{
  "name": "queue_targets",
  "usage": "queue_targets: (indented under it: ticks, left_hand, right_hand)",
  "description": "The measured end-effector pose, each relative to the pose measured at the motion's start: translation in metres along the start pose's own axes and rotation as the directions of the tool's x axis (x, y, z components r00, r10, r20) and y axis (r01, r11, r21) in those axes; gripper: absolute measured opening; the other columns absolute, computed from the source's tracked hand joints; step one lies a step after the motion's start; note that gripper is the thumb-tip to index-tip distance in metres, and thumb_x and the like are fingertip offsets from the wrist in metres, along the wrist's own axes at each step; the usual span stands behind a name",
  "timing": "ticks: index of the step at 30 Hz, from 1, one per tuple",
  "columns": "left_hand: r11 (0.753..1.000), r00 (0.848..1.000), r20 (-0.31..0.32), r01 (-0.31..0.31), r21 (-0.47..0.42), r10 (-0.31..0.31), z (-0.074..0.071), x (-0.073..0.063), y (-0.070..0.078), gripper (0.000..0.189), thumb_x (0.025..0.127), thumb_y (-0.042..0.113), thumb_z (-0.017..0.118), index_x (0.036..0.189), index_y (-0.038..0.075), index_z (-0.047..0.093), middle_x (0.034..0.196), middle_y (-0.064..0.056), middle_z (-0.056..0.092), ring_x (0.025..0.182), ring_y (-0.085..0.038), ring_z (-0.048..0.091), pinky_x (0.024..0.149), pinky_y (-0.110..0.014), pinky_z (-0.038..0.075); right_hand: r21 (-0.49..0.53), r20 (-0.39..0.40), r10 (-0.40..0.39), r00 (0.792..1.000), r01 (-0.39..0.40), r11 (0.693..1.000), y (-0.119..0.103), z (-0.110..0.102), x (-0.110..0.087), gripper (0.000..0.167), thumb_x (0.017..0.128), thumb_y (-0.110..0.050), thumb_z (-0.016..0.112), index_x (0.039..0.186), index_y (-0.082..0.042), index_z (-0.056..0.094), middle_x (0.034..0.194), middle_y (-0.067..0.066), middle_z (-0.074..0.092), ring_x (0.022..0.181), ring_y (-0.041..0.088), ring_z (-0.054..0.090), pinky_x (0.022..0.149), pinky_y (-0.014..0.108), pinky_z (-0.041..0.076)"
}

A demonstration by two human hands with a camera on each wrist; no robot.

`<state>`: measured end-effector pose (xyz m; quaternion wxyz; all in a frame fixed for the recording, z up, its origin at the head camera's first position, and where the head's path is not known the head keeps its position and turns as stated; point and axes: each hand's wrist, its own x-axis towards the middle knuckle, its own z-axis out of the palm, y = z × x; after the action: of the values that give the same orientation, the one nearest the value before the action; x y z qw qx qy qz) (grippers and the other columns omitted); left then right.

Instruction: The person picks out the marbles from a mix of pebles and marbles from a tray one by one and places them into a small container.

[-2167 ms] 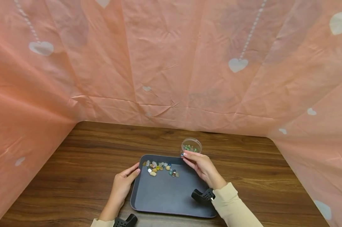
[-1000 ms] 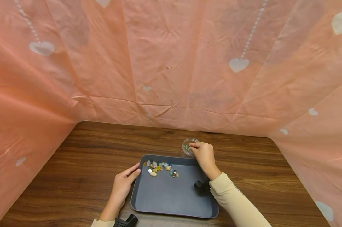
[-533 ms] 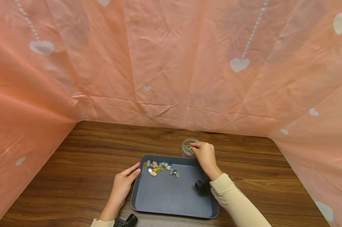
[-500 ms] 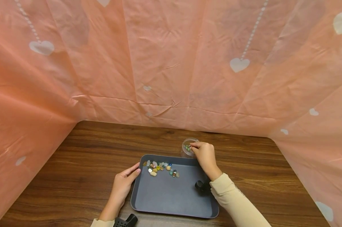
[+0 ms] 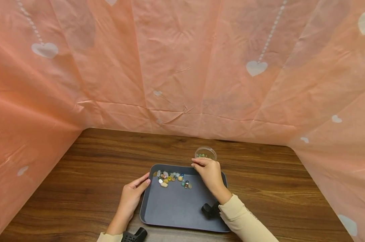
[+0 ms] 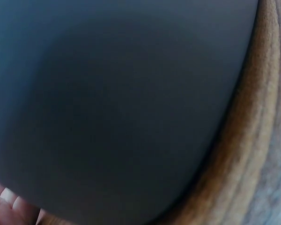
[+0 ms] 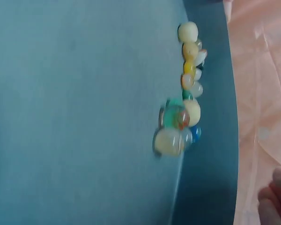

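A dark grey rectangular tray (image 5: 176, 205) lies on the table, with my left hand (image 5: 132, 195) gripping its left rim near the far corner. Mixed pebbles and glass beads (image 5: 165, 179) gather along the tray's far left side, with a few beads (image 5: 186, 184) slightly apart to the right. My right hand (image 5: 209, 173) is above the far right part of the tray, thumb and fingertips drawn together; I cannot tell whether a bead is between them. Just beyond it stands a clear round container (image 5: 206, 149) with small greenish beads in it, partly hidden by the hand.
The wooden table (image 5: 115, 151) extends around the tray. A pink sheet with white hearts (image 5: 170, 67) hangs as a wall behind and on both sides. Black wrist devices (image 5: 211, 210) sit on both wrists, the right one overlapping the tray.
My right hand went from the tray's far edge into the clear container, then drew back toward me and left, over the rim. My left hand has kept its grip on the tray.
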<state>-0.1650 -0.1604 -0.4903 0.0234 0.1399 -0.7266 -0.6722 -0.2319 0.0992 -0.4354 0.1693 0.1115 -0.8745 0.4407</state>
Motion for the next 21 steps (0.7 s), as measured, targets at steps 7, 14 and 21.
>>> queue_targets:
  ticks: [7,14,21]
  left_hand:
    - [1.000,1.000,0.004,-0.003,-0.005,0.003,0.000,0.000,0.000,0.036,0.092,0.023,0.072,0.126,0.010,0.070,0.128,-0.008,0.068,0.102,0.010,0.061,0.084,-0.015,0.051]
    - [1.000,1.000,0.001,-0.009,0.009,0.009,0.001,0.000,0.000,0.037,0.091,0.025,0.073,0.125,0.011,0.070,0.127,-0.008,0.068,0.105,0.007,0.061,0.086,-0.014,0.049]
    - [1.000,1.000,0.000,-0.002,0.005,0.002,0.000,0.001,0.000,0.036,0.092,0.024,0.072,0.125,0.010,0.070,0.128,-0.008,0.068,0.102,0.010,0.060,0.085,-0.015,0.050]
  right_hand:
    - [0.074,0.189,0.158,0.969,-0.174,0.982,0.001,0.014,-0.004,0.010,0.080,-0.005,0.079,0.090,-0.007,0.082,0.092,0.009,0.079,0.092,0.024,0.074,0.074,0.028,0.057]
    - [0.022,0.270,0.125,0.955,-0.136,0.990,0.003,0.024,-0.007,0.013,0.082,-0.003,0.077,0.093,-0.008,0.081,0.097,0.009,0.078,0.097,0.025,0.073,0.086,0.041,0.057]
    - [-0.069,0.314,0.035,0.949,-0.014,0.998,0.000,0.029,-0.010,0.016,0.083,0.000,0.074,0.096,-0.005,0.080,0.096,0.011,0.078,0.096,0.027,0.074,0.081,0.041,0.059]
